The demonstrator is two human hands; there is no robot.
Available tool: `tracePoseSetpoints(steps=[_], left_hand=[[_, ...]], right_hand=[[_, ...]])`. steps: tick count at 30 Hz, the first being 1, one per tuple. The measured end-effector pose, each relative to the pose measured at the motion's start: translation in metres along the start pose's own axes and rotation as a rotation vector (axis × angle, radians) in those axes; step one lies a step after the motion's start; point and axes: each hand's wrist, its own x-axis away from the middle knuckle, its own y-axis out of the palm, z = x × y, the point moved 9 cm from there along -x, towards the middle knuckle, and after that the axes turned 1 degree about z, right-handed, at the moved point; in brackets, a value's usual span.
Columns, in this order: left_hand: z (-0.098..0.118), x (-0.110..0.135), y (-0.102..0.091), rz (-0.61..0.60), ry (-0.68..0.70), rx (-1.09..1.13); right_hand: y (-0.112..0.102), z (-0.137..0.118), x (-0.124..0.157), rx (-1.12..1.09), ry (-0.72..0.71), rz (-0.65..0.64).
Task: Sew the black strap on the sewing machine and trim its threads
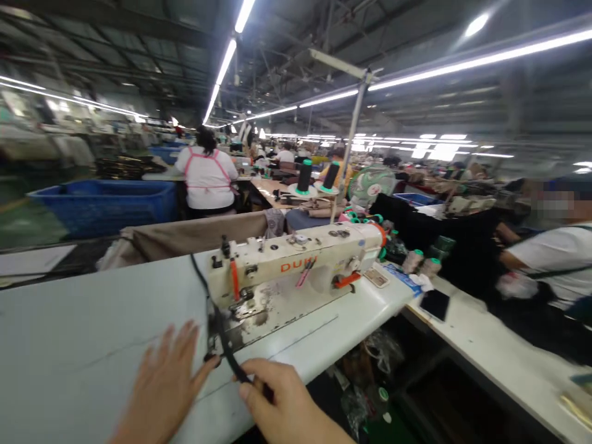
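Note:
My right hand [282,398] pinches the near end of a narrow black fabric strip [225,336] between thumb and fingers. From there the strip runs away from me, past the needle end of a white sewing machine [296,262] with orange lettering. My left hand [169,376], a little blurred, lies palm down over the pale tabletop [83,333], fingers spread. Its thumb reaches toward the strip; whether it touches is not clear. The presser foot [243,305] is just right of the strip, beyond both hands.
Black thread cones [304,177] stand behind the machine beside a metal pole [354,135]. A phone [435,304] lies on the right-hand table [485,345]. A co-worker in white [555,253] sits at right; another person [208,176] sits ahead, near a blue bin [111,206].

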Motion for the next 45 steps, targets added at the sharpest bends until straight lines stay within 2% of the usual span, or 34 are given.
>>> tracePoseSetpoints(steps=[3,6,9,12,15,19,25,29,32,35,40,45], left_hand=[[0.016,-0.008,0.009,-0.127,0.001,0.021],[0.041,-0.027,0.024,-0.176,0.127,0.144],[0.043,-0.036,0.035,-0.198,0.118,0.196],[0.035,-0.030,0.040,-0.215,0.034,0.180],[0.027,-0.017,0.039,-0.217,-0.032,0.118],[0.020,-0.009,0.036,-0.246,-0.006,0.086],[0.001,-0.021,0.039,-0.282,-0.046,0.044],[-0.004,-0.026,0.027,-0.185,-0.125,0.014],[0.005,-0.029,0.014,-0.126,-0.058,0.026],[0.019,-0.030,0.013,-0.191,0.083,0.088],[0.016,-0.028,0.020,-0.246,0.062,0.116],[0.022,-0.026,0.012,-0.251,0.103,0.127]], right_hand=[[0.005,-0.008,-0.003,0.002,-0.105,-0.030],[0.010,-0.008,-0.004,0.038,-0.127,-0.060],[0.015,0.001,-0.004,0.122,-0.120,-0.072],[0.018,0.019,-0.007,0.241,-0.085,-0.051],[0.023,0.034,-0.010,0.307,-0.063,-0.073],[0.029,0.043,-0.015,0.370,-0.024,-0.091],[0.036,0.051,-0.026,0.478,0.038,-0.114],[0.038,0.052,-0.030,0.571,0.061,-0.118],[0.039,0.048,-0.033,0.609,0.047,-0.123],[0.040,0.047,-0.036,0.663,0.051,-0.112],[0.044,0.050,-0.042,0.769,0.094,-0.118],[0.049,0.050,-0.046,0.791,0.104,-0.126]])
